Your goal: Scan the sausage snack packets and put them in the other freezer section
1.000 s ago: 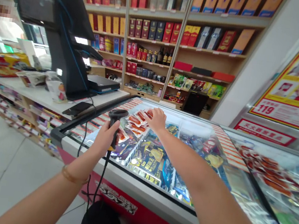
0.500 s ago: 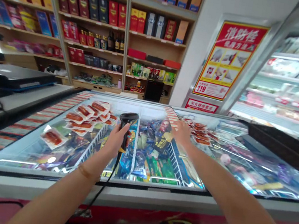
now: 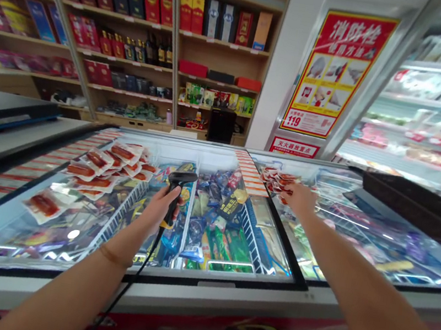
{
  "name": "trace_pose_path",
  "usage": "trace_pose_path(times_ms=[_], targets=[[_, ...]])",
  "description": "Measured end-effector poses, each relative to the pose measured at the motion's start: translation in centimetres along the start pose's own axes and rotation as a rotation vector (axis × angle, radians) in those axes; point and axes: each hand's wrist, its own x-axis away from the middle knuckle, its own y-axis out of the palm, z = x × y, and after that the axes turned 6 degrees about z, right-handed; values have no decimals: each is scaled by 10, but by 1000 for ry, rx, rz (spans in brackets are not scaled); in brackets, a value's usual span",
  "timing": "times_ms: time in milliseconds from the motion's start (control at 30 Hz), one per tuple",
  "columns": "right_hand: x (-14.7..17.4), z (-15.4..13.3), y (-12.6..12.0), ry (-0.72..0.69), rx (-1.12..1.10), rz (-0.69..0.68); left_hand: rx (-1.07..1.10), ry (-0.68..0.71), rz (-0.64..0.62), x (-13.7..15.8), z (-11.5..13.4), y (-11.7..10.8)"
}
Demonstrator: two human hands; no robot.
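My left hand (image 3: 163, 204) is wrapped round the handle of a black and yellow barcode scanner (image 3: 180, 178), its cord hanging down. It is above the freezer's glass top, its head facing right. To its left lies a pile of clear sealed packets of red-brown sausage (image 3: 98, 158), and a single sausage packet (image 3: 44, 205) rests nearer me. My right hand (image 3: 301, 200) reaches to a second pile of sausage packets (image 3: 275, 178) on the right. Its fingers are bent together at the pile's near right edge, touching a packet; the fingertips are partly hidden.
Below the glass of the chest freezer (image 3: 250, 292), wire baskets (image 3: 252, 240) hold colourful bags. A black divider runs between the lids. On the right lies a long dark box-like object (image 3: 418, 210); at left, a flat black device (image 3: 7, 109). Shelves of boxes and bottles stand behind.
My right hand has moved right, from the striped strip to the right-hand pile. The scanner stays in my left hand, now turned more to the side. The view has shifted right.
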Motion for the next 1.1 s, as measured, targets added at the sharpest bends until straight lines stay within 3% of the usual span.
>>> trace_pose_path(times_ms=[133, 267, 433, 533, 633, 733, 833, 967, 1100], targets=[[-8, -20, 4, 6, -78, 66, 2, 22, -7, -1, 0, -2], [-18, -50, 2, -75, -171, 101, 21, 39, 1, -1, -2, -1], [-16, -123, 15, -173, -318, 50, 19, 32, -9, -1, -3, -1], [0, -171, 31, -276, -426, -25, 7, 35, -22, -1, -1, -2], [19, -200, 44, -314, -590, -96, 22, 46, 2, -2, -1, -4], [28, -200, 53, -159, -712, 56, 36, 57, 24, -5, -3, -6], [23, -179, 58, -35, -740, 186, 35, 63, 7, -6, -4, -6], [16, -155, 62, 12, -576, 17, 20, 58, -25, -4, -5, -5], [21, -157, 59, -85, -362, -232, -7, 68, -60, -2, -5, -4]])
